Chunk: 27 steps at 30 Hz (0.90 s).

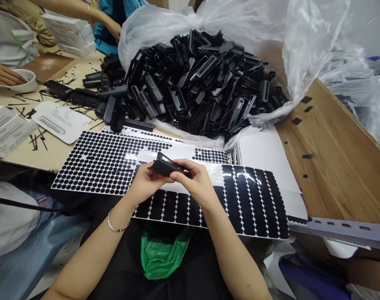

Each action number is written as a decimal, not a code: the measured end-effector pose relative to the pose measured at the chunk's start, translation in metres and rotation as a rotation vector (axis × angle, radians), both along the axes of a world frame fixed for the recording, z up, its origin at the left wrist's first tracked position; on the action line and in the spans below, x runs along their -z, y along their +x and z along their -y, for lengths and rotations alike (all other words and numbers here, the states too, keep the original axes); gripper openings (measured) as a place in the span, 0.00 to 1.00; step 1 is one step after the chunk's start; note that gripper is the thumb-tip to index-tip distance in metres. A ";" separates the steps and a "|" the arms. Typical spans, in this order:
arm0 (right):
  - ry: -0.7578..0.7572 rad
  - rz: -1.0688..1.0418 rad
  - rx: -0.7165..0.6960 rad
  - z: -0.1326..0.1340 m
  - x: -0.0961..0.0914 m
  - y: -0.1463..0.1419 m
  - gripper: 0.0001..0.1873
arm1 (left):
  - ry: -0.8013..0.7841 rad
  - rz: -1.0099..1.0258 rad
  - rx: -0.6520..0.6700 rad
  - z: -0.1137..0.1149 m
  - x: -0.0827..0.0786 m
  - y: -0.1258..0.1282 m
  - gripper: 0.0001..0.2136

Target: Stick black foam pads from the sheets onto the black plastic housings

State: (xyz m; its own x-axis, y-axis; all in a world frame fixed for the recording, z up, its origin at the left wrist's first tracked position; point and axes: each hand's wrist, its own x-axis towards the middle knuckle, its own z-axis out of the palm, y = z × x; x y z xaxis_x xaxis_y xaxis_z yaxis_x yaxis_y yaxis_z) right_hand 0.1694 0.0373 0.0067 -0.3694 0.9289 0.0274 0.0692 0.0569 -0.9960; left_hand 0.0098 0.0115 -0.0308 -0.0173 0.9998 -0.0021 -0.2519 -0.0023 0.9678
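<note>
Black-patterned sheets (pixel 93 164) lie beneath both hands (pixel 196 180), fingers curled, pinching one black plastic piece (pixel 165 168).

The person's left forearm (pixel 93 250) is slanting inward from the lower left, and the right forearm (pixel 236 246) is angling in from the lower right. The left grip (pixel 148 177) and right grip (pixel 193 177) are facing each other, fingers bending, while the left thumb (pixel 161 181) and right thumb (pixel 181 178) are pointing inward, both pinching firmly.
</note>
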 end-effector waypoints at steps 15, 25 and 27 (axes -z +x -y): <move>0.347 0.466 -0.589 0.047 -0.025 0.036 0.22 | -0.163 -0.306 0.053 -0.019 0.009 -0.030 0.24; 0.522 1.022 0.382 -0.126 -0.018 0.057 0.31 | -0.122 -0.614 0.191 -0.016 0.015 -0.023 0.19; 0.523 1.031 0.420 -0.137 -0.019 0.052 0.26 | -0.125 -0.589 0.191 -0.017 0.016 -0.024 0.19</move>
